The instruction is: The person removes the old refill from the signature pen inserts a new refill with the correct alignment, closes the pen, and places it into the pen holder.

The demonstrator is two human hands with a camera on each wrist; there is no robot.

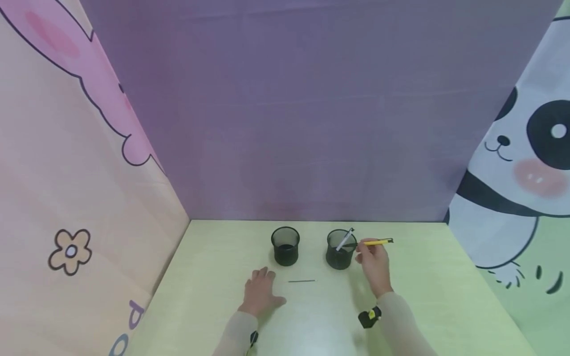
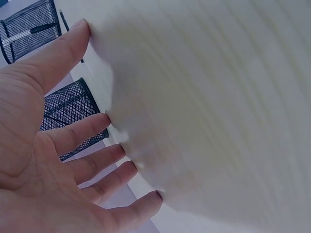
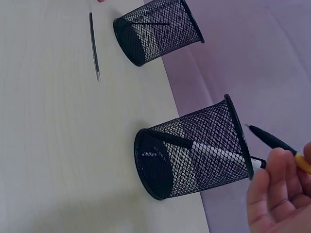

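Note:
My right hand pinches a yellow and black pen at the rim of the right black mesh pen cup. In the right wrist view, the pen's dark tip points toward the cup's mouth, just outside it. A white and black pen leans inside that cup. My left hand rests on the table with fingers spread and fingertips touching the surface, holding nothing. To its right lies a thin dark pen refill.
A second black mesh pen cup stands upright left of the first; a thin dark stick shows through its mesh. The pale table meets a purple backdrop behind the cups. Printed cloth panels flank both sides.

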